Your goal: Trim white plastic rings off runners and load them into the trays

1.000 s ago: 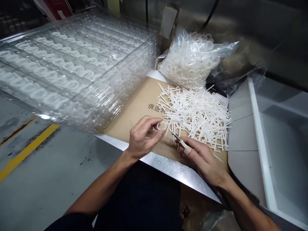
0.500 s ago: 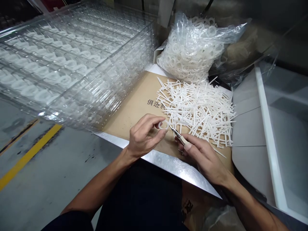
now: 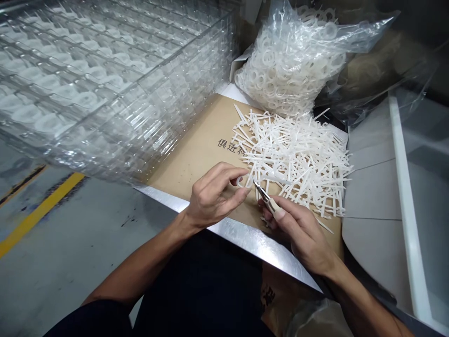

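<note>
Viewpoint shifted; hands (image 3: 216,194) hold ring (image 3: 239,181) and nippers (image 3: 269,203).

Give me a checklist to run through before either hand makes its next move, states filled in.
1. White ring gripped: ok, between left hand thumb and fingers.
2. Cutters gripped: ok, in the right hand.
3. Cutter tips off the left hand: ok, a narrow gap shows.
4. Tips touching the ring: cannot tell, white pieces behind blend in.
5. Cardboard free of loose pieces: not ok, a white pile covers its right part.
</note>
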Tool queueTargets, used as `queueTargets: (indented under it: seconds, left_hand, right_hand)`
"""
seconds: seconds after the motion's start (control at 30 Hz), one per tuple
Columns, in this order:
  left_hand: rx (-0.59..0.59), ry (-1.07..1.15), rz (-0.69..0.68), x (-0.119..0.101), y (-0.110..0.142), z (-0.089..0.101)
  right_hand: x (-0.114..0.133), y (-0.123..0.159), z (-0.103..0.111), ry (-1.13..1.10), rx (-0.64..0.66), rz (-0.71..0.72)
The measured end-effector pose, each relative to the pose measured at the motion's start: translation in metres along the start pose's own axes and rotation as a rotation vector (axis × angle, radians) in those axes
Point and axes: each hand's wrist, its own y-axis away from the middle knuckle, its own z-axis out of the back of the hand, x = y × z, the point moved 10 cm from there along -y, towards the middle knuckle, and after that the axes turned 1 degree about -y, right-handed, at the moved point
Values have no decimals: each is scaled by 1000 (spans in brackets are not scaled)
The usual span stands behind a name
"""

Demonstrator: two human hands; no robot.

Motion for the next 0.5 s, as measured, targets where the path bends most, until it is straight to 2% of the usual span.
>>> queueTargets:
  seconds: [0.5]
  left_hand:
    - [8, -18, 26, 0, -2, -2]
  right_hand:
    - [-8, 4, 0, -45, -23, -20]
